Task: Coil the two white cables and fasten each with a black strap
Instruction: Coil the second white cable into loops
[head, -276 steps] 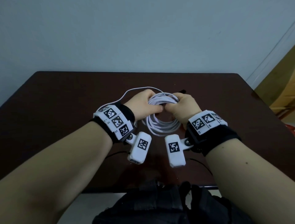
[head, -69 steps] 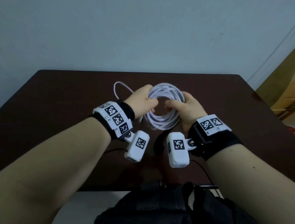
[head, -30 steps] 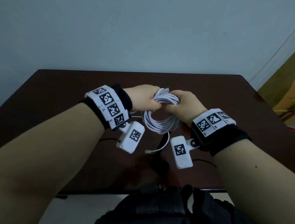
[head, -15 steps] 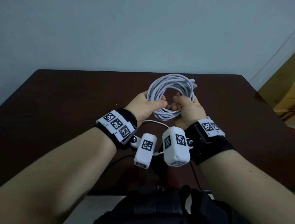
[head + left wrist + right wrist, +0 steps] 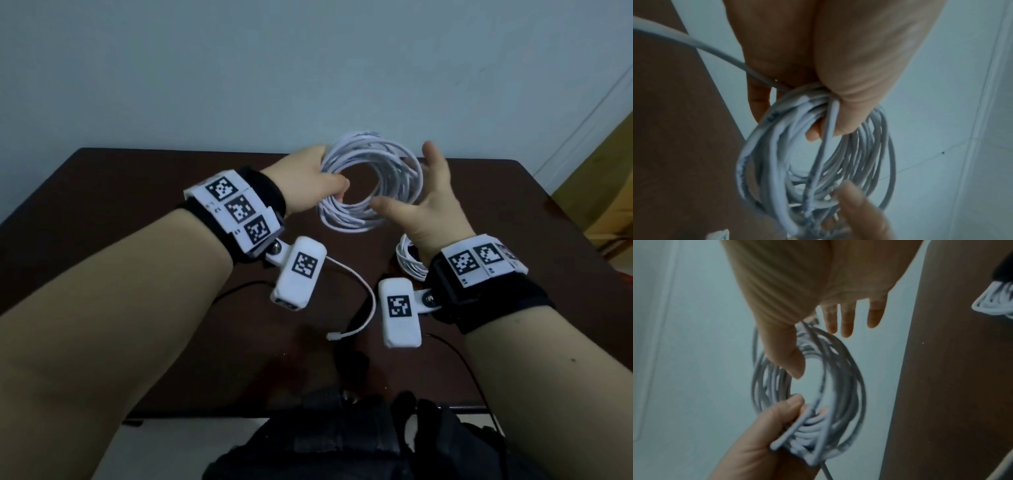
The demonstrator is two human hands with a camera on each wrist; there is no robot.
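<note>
My left hand (image 5: pixel 325 185) grips the left side of a coiled white cable (image 5: pixel 346 219) and holds it upright above the dark table (image 5: pixel 137 192). In the left wrist view its fingers (image 5: pixel 838 116) curl round the bundled loops (image 5: pixel 760 162). My right hand (image 5: pixel 411 185) stands open at the coil's right side with straight fingers (image 5: pixel 846 321) and the thumb inside the ring. The cable's loose end (image 5: pixel 363 291) hangs down to a plug. A second white coil (image 5: pixel 407 267) lies on the table under my right wrist, with something black (image 5: pixel 1003 270) across it. A dark strip (image 5: pixel 354 322), likely a black strap, lies near the front.
A pale wall (image 5: pixel 308 68) rises right behind the table's far edge. Thin black wires (image 5: pixel 459 356) run from the wrist cameras over the table's front. A dark bag (image 5: pixel 342 445) sits below the front edge. Wooden furniture (image 5: pixel 609 178) stands at the right.
The coil has been raised and turned upright toward the wall. My right hand has let go of it and spread open. The left hand keeps its grip, and the loose end now dangles.
</note>
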